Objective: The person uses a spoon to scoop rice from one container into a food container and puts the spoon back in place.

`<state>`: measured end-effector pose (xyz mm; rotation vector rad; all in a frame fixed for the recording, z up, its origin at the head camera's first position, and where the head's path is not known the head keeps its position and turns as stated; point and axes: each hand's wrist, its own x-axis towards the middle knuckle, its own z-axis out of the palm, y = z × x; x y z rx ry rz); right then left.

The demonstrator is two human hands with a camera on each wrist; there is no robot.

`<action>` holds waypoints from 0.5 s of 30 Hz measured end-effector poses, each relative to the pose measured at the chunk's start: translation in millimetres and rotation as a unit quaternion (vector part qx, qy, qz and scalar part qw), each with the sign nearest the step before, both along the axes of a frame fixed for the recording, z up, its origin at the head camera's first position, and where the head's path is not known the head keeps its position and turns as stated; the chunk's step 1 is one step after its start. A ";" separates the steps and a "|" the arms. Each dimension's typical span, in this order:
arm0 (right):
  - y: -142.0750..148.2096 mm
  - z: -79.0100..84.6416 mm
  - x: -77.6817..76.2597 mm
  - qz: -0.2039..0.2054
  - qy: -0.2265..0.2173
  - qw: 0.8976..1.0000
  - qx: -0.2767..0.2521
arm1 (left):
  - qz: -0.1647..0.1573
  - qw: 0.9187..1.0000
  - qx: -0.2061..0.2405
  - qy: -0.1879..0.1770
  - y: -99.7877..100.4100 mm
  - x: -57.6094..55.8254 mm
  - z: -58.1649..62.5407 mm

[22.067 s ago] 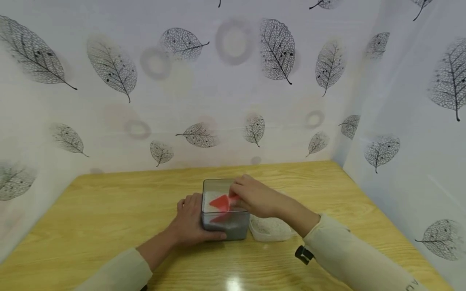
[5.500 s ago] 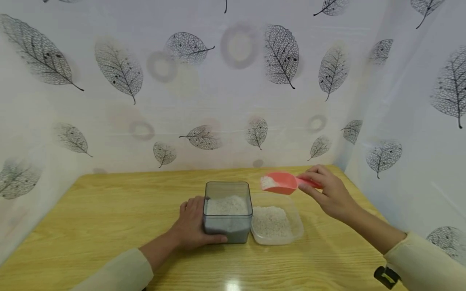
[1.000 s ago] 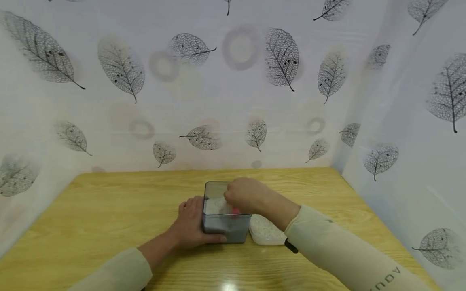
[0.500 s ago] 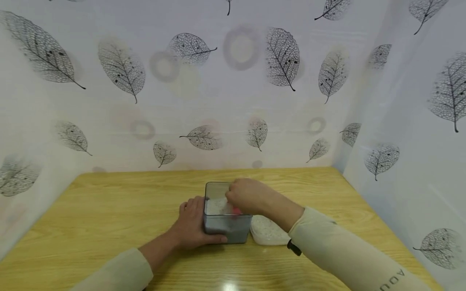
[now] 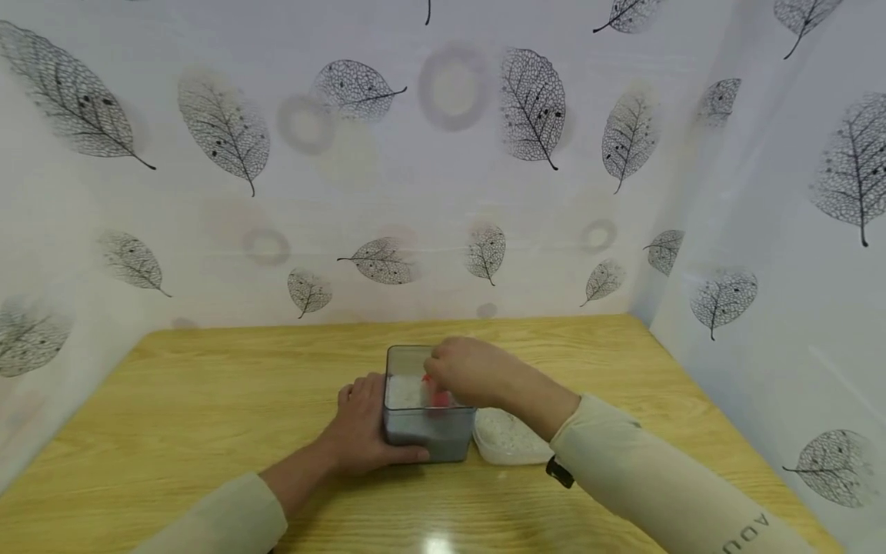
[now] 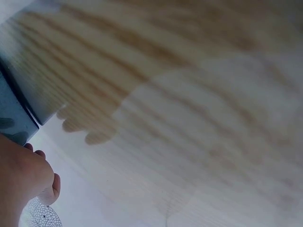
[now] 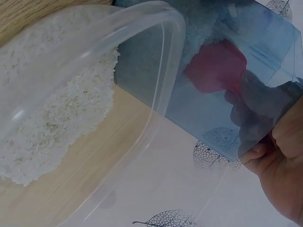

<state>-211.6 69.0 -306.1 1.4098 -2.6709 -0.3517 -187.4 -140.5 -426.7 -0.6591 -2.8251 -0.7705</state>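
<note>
My left hand (image 5: 363, 427) grips a grey see-through bin (image 5: 429, 440) at its left side, thumb along the front wall. White rice (image 5: 404, 392) lies inside the bin. Reaching over the bin's right side, my right hand (image 5: 474, 373) holds a red scoop (image 5: 438, 397) by its handle. Through the bin wall in the right wrist view, the scoop's bowl (image 7: 215, 66) shows down inside, at the rice. Right of the bin sits a clear plastic box (image 5: 515, 459) holding more rice (image 7: 61, 123), partly hidden by my right forearm. In the left wrist view, my left hand (image 6: 28, 175) is beside the bin's corner.
Both vessels stand on a wood-grain table (image 5: 242, 400). A pale curtain (image 5: 443, 177) printed with leaves rises along the table's back edge and both sides. A dark wrist strap (image 5: 559, 472) hangs under my right sleeve.
Several seconds ago the scoop, with rice in it, was raised above the clear box; now it is inside the bin. Since half a second ago it shifts slightly left. My left hand stays put.
</note>
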 end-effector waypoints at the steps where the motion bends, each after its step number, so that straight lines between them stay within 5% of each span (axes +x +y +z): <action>1: 0.2 -0.2 -0.1 -0.001 -0.002 1.000 -0.004 | 0.000 1.000 0.000 0.000 -0.2 -0.2 -0.4; 15: 7.9 -2.0 0.0 0.034 0.014 0.998 -0.057 | -0.005 1.000 0.006 -0.003 0.5 0.3 0.1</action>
